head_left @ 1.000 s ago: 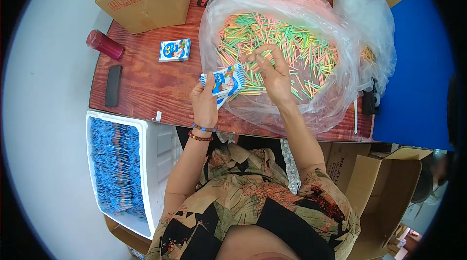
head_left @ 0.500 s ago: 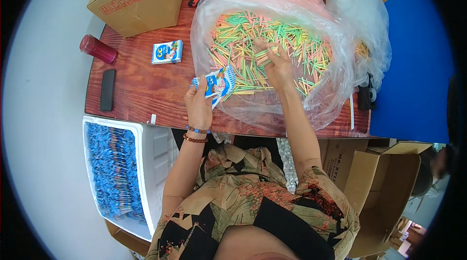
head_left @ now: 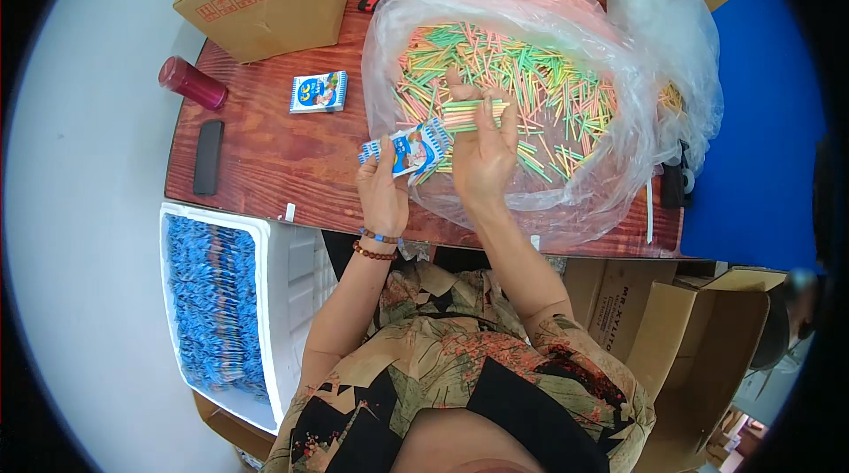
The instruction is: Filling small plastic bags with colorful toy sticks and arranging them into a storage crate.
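Observation:
My left hand (head_left: 382, 187) is closed on a small blue and white packet (head_left: 411, 151), held over the near left edge of a clear plastic bag (head_left: 566, 217). Thin candy sticks (head_left: 531, 75) in pink, green and yellow lie heaped in the opened bag. Between the fingers of my right hand (head_left: 485, 155) is a small bundle of candy sticks (head_left: 473, 113), lying crosswise. The bundle's left ends are close to the packet's right end; whether they touch it I cannot tell.
A flat stack of packets (head_left: 318, 93), a black phone (head_left: 208, 157) and a red-lidded cup (head_left: 193, 82) sit on the left of the wooden table. A cardboard box (head_left: 274, 4) stands behind. A white foam box (head_left: 276, 331) of blue packets is at lower left, an open carton (head_left: 707, 349) at lower right.
My right hand has drawn back from the heap toward the packet with the bundle of candy sticks. My left hand has turned the packet flatter. The whole view has shifted slightly.

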A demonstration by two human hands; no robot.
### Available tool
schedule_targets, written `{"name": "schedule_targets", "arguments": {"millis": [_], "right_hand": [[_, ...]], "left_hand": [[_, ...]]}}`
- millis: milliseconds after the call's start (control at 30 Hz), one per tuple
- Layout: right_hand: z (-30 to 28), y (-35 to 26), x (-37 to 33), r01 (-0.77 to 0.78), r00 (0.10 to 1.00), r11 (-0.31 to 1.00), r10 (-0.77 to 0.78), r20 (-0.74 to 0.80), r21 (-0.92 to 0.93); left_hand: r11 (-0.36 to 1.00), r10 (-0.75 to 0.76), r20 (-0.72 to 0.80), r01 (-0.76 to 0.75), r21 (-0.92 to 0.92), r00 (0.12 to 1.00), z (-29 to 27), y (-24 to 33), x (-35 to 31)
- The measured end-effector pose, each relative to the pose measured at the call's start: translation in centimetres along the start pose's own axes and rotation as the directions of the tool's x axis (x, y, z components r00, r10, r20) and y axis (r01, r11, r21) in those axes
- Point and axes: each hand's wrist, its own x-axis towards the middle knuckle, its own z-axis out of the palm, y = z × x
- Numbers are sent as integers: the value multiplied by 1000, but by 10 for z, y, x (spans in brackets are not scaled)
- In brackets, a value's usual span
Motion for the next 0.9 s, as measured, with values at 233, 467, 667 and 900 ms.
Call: {"name": "schedule_targets", "arguments": {"millis": [233, 467, 667, 900], "right_hand": [[11, 11, -22, -108, 982, 994, 108, -153, 10], [14, 11, -31, -75, 997, 993, 72, -37, -95], [10, 16, -38, 18, 1000, 996, -18, -1, -84], [10, 19, -44, -2, 999, 985, -7, -53, -173]], "left_hand": [[997, 34, -38, -36, -63, 999, 6, 1, -6], [995, 39, -32, -42, -85, 999, 2, 0, -5], [993, 46, -33, -49, -110, 998, -1, 1, -4], [990, 35, -51, -41, -131, 998, -1, -3, -7]]}}
